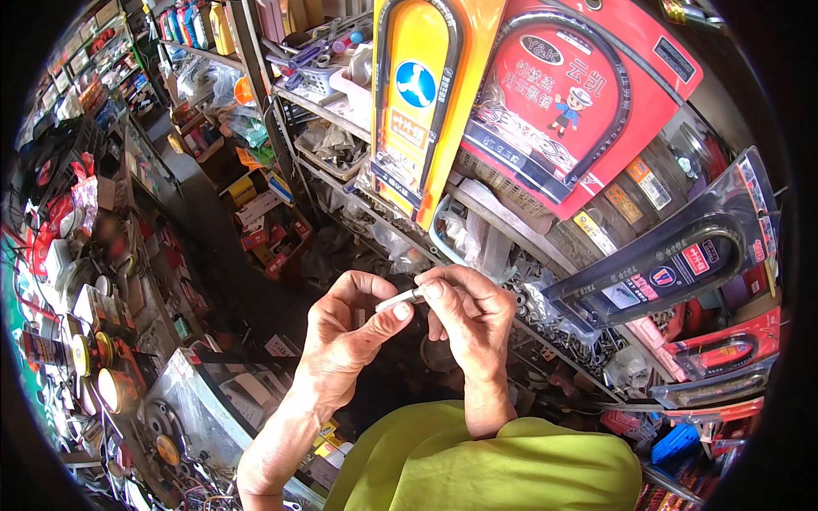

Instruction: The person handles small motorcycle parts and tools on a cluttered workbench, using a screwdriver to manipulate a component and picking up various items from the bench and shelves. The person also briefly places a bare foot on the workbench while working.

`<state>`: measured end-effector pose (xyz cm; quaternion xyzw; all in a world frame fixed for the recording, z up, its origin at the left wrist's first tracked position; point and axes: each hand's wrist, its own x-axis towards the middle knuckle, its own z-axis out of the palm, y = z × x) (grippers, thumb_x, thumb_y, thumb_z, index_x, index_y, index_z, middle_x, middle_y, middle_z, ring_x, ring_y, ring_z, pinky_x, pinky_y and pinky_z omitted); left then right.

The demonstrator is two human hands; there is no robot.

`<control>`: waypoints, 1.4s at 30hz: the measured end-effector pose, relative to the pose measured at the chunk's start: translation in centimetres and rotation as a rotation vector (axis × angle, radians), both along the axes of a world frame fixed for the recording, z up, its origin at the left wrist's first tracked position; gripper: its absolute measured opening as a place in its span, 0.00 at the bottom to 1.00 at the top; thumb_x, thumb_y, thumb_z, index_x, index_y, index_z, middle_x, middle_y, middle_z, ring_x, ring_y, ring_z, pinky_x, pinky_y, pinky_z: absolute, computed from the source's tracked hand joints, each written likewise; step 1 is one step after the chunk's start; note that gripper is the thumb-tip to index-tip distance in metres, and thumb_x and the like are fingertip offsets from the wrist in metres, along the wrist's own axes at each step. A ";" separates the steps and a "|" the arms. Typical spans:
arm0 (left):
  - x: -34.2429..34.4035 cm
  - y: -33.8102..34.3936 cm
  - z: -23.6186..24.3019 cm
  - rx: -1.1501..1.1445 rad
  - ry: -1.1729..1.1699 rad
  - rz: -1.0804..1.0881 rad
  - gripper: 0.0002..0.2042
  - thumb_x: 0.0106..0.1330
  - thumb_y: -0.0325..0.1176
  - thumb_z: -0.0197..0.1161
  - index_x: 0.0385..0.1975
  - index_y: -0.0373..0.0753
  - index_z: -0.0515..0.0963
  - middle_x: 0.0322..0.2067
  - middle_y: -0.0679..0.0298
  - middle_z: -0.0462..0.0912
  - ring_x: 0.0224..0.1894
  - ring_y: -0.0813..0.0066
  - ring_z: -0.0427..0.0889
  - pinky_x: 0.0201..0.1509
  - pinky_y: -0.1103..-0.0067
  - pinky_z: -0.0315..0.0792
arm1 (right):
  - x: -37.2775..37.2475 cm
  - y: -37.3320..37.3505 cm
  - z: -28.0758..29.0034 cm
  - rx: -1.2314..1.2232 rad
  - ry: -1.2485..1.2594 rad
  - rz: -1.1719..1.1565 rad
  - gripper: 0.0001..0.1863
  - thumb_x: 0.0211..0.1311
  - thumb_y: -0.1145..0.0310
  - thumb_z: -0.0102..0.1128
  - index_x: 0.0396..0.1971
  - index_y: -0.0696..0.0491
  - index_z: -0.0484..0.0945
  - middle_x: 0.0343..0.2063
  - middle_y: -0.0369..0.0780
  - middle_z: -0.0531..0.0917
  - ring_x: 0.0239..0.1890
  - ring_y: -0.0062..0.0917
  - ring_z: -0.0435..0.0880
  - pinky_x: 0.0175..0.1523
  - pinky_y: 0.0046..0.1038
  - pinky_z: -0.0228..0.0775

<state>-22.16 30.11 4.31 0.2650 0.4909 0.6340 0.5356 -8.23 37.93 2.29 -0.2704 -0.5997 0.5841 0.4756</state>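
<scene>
A short silvery rod (397, 301) with a darker right end is held up between my two hands, slightly tilted. Its exact kind is too small to tell. My left hand (348, 332) pinches the pale left part between thumb and fingers. The thumb and forefinger of my right hand (470, 322) close on the dark end, with the other fingers curled beneath. Both hands are in mid-air in front of the green cloth (486, 464) over my body, and they touch nothing but the rod.
Packaged U-shaped locks on yellow (399, 115) and red (588, 64) cards hang ahead, with a black-packed lock (660, 272) at right. Behind them a metal shelf (324, 111) holds bins and loose hardware. A glass case (192, 409) stands at left, near a cardboard box (271, 228) of small packages.
</scene>
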 end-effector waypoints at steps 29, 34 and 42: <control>-0.7 0.0 -0.7 -0.025 -0.105 -0.036 0.11 0.70 0.40 0.66 0.35 0.39 0.77 0.25 0.70 0.75 0.16 0.90 0.59 0.18 0.90 0.51 | -0.5 0.2 -0.3 -0.003 0.020 0.016 0.10 0.70 0.69 0.63 0.41 0.63 0.82 0.22 0.32 0.81 0.20 0.09 0.73 0.23 0.14 0.64; -1.1 -0.3 -1.5 -0.089 -0.210 -0.127 0.19 0.75 0.49 0.58 0.33 0.37 0.78 0.21 0.67 0.76 0.13 0.89 0.59 0.15 0.88 0.49 | -0.6 0.0 -0.2 -0.017 0.033 0.024 0.10 0.70 0.69 0.63 0.40 0.63 0.82 0.23 0.33 0.82 0.20 0.09 0.74 0.23 0.14 0.64; -0.5 0.1 -0.9 -0.022 -0.118 -0.065 0.14 0.71 0.44 0.65 0.35 0.38 0.78 0.24 0.69 0.77 0.16 0.89 0.63 0.17 0.88 0.53 | -0.2 0.4 -0.7 -0.026 0.017 0.055 0.10 0.70 0.70 0.63 0.41 0.62 0.82 0.27 0.35 0.84 0.22 0.11 0.77 0.25 0.14 0.67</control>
